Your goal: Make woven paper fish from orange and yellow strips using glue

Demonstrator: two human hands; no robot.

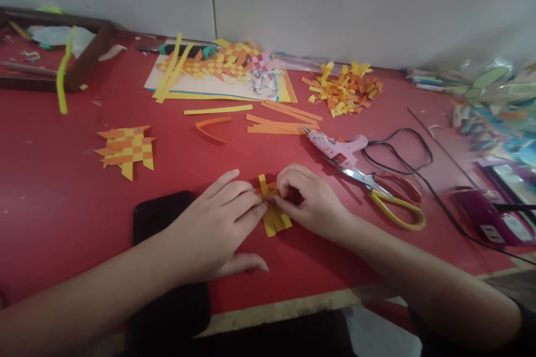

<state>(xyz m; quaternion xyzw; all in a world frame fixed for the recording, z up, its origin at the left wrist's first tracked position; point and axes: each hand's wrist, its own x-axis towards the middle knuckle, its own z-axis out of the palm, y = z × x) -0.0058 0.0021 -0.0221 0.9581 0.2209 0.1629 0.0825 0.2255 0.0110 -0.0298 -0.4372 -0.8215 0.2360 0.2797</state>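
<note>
- Find the yellow-and-orange paper piece (274,216) on the red bench (84,206), close in front of the body and between both grips, with yellow tails (270,227) fanning toward the near edge.
- Right grip (310,198): narrow, thumb and forefinger pinching the upper part of the paper. Partly hidden behind the knuckles, so impossible to tell exactly which strip.
- Left grip (228,215): wide, thumb spread away from the paper, fingertips just at its left side. Cannot tell how firmly pressed.
- Read the step in hand as probably weaving or folding narrow strips into one another.
- Pin the crossing with the left fingertips while tightening with the right pinch, to prevent slipping sideways.
- Draw each strip slowly and straight along its length; avoid sharp tugs, likely to crease or tear thin paper.
- Align edges before flattening, using the even checks of the woven figure (128,149), off to the left, as a guide.
- Spread the tails evenly, without twisting.
- Leave the spare orange strips (272,129) and loose yellow strip (218,110) flat beyond the work, within reach.
- Mind the pink glue gun (335,148), perhaps hot, nozzle close to the orange strips, and the scissors (397,209) beside it.
</note>
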